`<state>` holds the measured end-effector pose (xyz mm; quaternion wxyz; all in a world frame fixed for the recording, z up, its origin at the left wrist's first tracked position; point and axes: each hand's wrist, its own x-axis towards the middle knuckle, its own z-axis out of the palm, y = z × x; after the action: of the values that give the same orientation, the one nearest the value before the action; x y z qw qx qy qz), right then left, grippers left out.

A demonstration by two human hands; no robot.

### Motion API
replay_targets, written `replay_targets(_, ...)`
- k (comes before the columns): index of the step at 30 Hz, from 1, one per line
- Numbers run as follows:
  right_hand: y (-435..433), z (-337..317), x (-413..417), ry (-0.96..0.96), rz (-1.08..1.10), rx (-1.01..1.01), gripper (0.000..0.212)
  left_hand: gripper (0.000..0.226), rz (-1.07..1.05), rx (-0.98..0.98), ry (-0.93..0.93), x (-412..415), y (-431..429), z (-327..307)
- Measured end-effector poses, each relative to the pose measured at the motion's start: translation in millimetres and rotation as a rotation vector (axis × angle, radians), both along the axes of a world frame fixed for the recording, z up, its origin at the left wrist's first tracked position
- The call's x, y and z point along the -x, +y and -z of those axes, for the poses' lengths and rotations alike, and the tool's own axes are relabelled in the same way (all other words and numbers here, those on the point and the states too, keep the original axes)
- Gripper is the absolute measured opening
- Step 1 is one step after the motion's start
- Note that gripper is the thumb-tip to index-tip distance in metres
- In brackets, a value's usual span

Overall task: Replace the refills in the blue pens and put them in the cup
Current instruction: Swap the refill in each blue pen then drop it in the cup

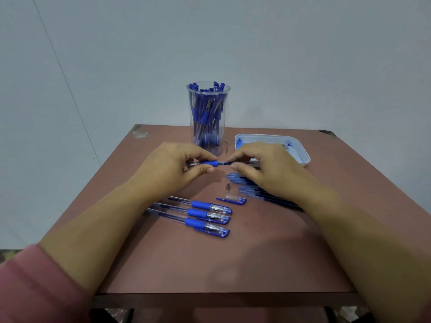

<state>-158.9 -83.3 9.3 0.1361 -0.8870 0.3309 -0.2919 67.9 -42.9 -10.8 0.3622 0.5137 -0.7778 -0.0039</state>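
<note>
Both hands [177, 164] [263, 166] pinch one pen [211, 163].
The cup [208, 117] is nearly full; three pens [205, 215] wait.

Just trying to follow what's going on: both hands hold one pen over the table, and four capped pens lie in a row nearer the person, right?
Not quite. The head view shows three capped pens in that row, not four. The left hand and right hand do hold one pen over the table.

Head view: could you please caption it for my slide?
Left hand and right hand grip a blue pen over the table, between a pen-filled cup and three capped pens.
</note>
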Motion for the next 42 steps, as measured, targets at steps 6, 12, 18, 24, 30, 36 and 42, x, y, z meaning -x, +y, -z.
replay_targets(6, -3.1, -0.1, 11.8, -0.021, 0.036, 0.036, 0.013, 0.023, -0.009, 0.0, -0.01, 0.1, -1.0, 0.3)
replay_targets(12, -1.4, 2.1, -0.2, 0.016, -0.039, 0.13, 0.016, 0.022, 0.002, -0.009, -0.008, 1.4, -1.1, 1.3)
replay_targets(18, -1.0, 0.1, 7.5, 0.006, -0.002, 0.156, 0.019, 0.022, 0.003, 0.0, -0.013, 0.8, -1.6, 1.9)
replay_targets(24, -6.6, 1.4, 11.0, -0.01, 0.019, 0.083, 0.011, 0.021, -0.009, -0.021, -0.014, -2.9, -4.1, 2.8)
replay_targets(30, -17.8, 6.0, 30.0, 0.132, 0.108, -0.055, 0.009, 0.018, -0.06, -0.03, 0.049, -15.6, -7.4, 3.6)
replay_targets(36, -14.0, 1.8, 27.9, 0.269, 0.097, -0.05, 0.013, 0.02, -0.051, -0.011, 0.032, -14.5, -8.2, 3.5)
replay_targets(42, -34.0, -1.4, 36.7, 0.079, 0.153, -0.03, 0.013, 0.02, -0.061, -0.002, 0.025, -16.4, -7.1, 1.1)
